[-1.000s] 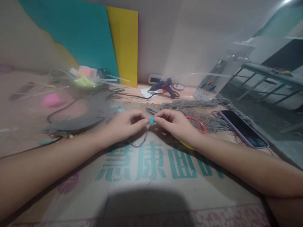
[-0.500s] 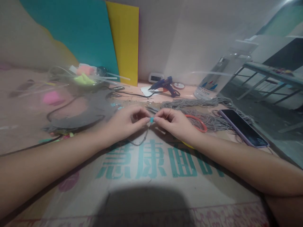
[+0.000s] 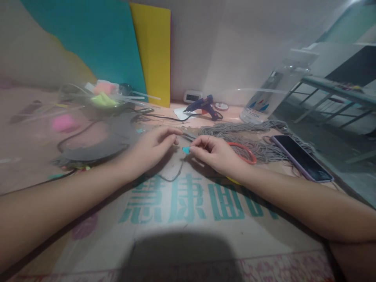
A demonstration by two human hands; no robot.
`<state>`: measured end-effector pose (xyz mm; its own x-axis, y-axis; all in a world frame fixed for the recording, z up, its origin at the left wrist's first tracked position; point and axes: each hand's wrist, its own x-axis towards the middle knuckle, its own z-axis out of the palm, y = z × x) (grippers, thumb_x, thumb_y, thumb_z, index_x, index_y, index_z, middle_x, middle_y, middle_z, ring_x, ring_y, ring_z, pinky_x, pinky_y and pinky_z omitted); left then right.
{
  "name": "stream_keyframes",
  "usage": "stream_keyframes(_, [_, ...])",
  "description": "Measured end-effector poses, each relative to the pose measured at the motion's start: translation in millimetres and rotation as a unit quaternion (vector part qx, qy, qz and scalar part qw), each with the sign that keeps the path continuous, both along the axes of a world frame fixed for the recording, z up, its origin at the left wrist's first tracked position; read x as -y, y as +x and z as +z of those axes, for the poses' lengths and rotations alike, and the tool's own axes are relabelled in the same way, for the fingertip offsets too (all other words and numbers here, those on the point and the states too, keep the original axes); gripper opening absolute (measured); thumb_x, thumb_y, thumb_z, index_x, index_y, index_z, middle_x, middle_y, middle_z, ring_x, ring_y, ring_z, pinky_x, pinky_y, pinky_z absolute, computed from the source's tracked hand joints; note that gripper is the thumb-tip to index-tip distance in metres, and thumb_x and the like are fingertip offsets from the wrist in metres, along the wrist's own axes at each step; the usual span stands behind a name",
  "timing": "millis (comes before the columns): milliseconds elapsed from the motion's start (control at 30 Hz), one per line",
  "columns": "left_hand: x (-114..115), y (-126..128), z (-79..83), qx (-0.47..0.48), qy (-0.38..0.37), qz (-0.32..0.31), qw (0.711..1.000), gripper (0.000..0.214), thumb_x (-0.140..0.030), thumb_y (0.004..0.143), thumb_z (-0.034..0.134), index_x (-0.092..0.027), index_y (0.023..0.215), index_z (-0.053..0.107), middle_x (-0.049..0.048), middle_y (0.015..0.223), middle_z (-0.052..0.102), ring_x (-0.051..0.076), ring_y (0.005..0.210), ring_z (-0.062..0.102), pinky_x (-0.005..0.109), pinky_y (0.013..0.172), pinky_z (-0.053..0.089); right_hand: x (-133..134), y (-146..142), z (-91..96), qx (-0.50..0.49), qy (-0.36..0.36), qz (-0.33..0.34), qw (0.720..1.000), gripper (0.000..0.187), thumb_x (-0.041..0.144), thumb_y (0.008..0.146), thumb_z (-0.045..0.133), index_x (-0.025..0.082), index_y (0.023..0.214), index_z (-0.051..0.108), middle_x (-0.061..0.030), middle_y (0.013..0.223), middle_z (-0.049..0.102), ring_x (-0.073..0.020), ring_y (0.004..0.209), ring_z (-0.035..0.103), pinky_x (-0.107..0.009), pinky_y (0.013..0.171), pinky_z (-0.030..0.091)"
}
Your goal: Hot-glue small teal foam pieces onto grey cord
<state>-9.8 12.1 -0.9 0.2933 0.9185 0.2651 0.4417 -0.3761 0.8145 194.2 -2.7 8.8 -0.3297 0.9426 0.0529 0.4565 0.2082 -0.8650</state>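
My right hand (image 3: 216, 152) pinches a small teal piece (image 3: 185, 149) between thumb and forefinger, just above the cardboard sheet (image 3: 188, 203). Beside it, my left hand (image 3: 152, 147) has its fingers stretched out toward small scissors (image 3: 189, 136) lying just beyond; it holds nothing. A thin grey cord (image 3: 173, 176) loops on the cardboard below both hands. An orange ring (image 3: 245, 150) lies behind my right hand.
Grey yarn (image 3: 252, 135) spreads at the right with a phone (image 3: 301, 158) on it. A blue glue gun (image 3: 205, 106), a clear bottle (image 3: 273, 98), teal and yellow sheets (image 3: 152, 51) stand at the back. Dark felt (image 3: 100, 141), cables and coloured scraps lie left.
My left hand let go of the teal piece, opened and moved up toward the scissors. The right hand kept the piece and barely moved.
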Motion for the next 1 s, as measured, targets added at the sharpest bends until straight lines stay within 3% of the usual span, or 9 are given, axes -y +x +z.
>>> stream_keyframes(167, [-1.0, 0.5, 5.2, -0.031, 0.004, 0.048, 0.998, 0.021, -0.031, 0.087, 0.06, -0.017, 0.1, 0.068, 0.004, 0.098, 0.072, 0.02, 0.09, 0.064, 0.031, 0.085, 0.049, 0.3, 0.9, 1.3, -0.029, 0.016, -0.025, 0.999, 0.018, 0.035, 0.086, 0.061, 0.017, 0.083, 0.06, 0.005, 0.059, 0.049, -0.008, 0.051, 0.041, -0.023, 0.049, 0.03])
stream_keyframes(300, [-3.0, -2.0, 2.7, -0.057, 0.022, 0.038, 0.997, 0.021, -0.032, 0.086, 0.061, -0.019, 0.101, 0.068, 0.0029, 0.099, 0.071, 0.019, 0.092, 0.064, 0.031, 0.088, 0.048, -0.4, 1.7, 1.9, -0.098, 0.033, -0.06, 0.993, 0.02, 0.037, 0.086, 0.063, 0.017, 0.083, 0.06, 0.0048, 0.063, 0.049, -0.0073, 0.053, 0.04, -0.023, 0.05, 0.031])
stream_keyframes(433, [-3.8, -3.6, 0.2, -0.075, 0.031, 0.03, 0.996, 0.017, -0.032, 0.085, 0.061, -0.019, 0.096, 0.067, 0.002, 0.096, 0.071, 0.019, 0.09, 0.063, 0.031, 0.088, 0.048, -2.3, 2.1, 0.3, -0.134, 0.006, -0.073, 0.988, 0.023, 0.039, 0.085, 0.065, 0.018, 0.083, 0.059, 0.0068, 0.06, 0.044, -0.0063, 0.05, 0.035, -0.022, 0.046, 0.027])
stream_keyframes(700, [0.1, -1.4, 1.9, -0.057, 0.008, -0.028, 0.998, 0.026, -0.042, 0.091, 0.056, -0.021, 0.099, 0.07, 0.0016, 0.094, 0.074, 0.019, 0.083, 0.066, 0.032, 0.082, 0.049, -3.7, 3.1, -0.8, -0.098, 0.003, -0.045, 0.994, 0.022, 0.04, 0.086, 0.064, 0.018, 0.083, 0.059, 0.0059, 0.058, 0.048, -0.0082, 0.05, 0.042, -0.023, 0.048, 0.032])
stream_keyframes(867, [1.0, -1.0, 3.3, -0.076, 0.016, -0.057, 0.995, 0.026, -0.044, 0.089, 0.06, -0.022, 0.095, 0.072, 0.001, 0.096, 0.074, 0.02, 0.091, 0.065, 0.031, 0.084, 0.047, -3.7, 3.2, -0.7, -0.03, 0.033, -0.018, 0.999, 0.019, 0.036, 0.087, 0.061, 0.018, 0.083, 0.061, 0.0053, 0.057, 0.049, -0.0087, 0.05, 0.043, -0.023, 0.048, 0.032])
stream_keyframes(1000, [3.2, -0.2, 6.0, -0.093, 0.024, -0.039, 0.995, 0.026, -0.043, 0.089, 0.058, -0.021, 0.086, 0.07, 0.0007, 0.088, 0.072, 0.02, 0.085, 0.064, 0.031, 0.08, 0.047, -2.8, 2.9, -2.4, -0.021, 0.033, 0.006, 0.999, 0.02, 0.037, 0.088, 0.061, 0.017, 0.083, 0.06, 0.0057, 0.056, 0.048, -0.0086, 0.05, 0.043, -0.023, 0.048, 0.032])
